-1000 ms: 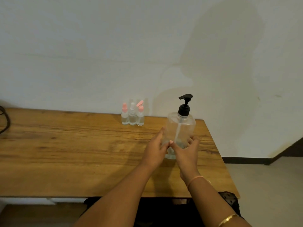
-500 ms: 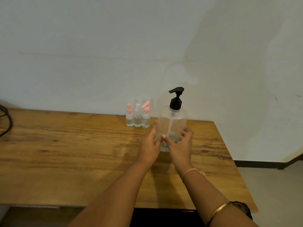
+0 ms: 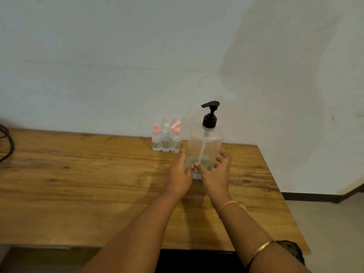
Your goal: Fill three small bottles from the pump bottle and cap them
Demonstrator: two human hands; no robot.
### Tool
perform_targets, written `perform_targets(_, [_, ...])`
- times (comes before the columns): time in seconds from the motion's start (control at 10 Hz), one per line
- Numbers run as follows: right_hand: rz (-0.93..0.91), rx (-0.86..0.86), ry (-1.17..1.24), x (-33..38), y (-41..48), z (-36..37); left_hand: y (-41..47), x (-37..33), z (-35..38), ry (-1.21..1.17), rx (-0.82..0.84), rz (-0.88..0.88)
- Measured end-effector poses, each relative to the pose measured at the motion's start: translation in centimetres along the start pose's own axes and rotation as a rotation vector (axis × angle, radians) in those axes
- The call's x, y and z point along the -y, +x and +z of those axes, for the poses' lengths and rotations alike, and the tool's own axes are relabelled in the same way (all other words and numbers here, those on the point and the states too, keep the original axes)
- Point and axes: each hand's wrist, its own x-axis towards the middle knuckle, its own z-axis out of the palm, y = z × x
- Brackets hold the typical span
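Note:
A clear pump bottle (image 3: 205, 146) with a black pump head stands upright on the wooden table (image 3: 88, 184), a little liquid at its bottom. My left hand (image 3: 180, 174) holds its lower left side, fingers along the wall and thumb on the front. My right hand (image 3: 215, 174) holds the lower right side with curled fingers, its thumb meeting the left thumb. Just left of the pump bottle, against the wall, three small bottles stand in a row: one with a pink cap (image 3: 156, 141), one with a pale cap (image 3: 166, 142), and one with its pink flip lid up (image 3: 175, 142).
A black cable (image 3: 6, 144) lies at the table's far left. The table's right edge runs close to the pump bottle, with grey floor (image 3: 325, 223) beyond. A dark object (image 3: 291, 251) sits below the front right corner.
Both hands have carried the pump bottle back across the table, so it now stands close beside the three small bottles. The hands keep their places on its base.

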Motion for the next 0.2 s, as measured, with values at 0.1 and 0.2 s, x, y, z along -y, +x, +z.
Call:
perform_targets(0.1, [0.043,-0.021,-0.011,0.5,-0.9,-0.3,-1.0,-0.6,-0.4,-0.003,-0.046,0.011])
perform_targets(0.2, [0.088,-0.061,-0.018,1.8,-2.8,-0.5,-2.6,-1.7,-0.9,-0.052,-0.092,-0.032])
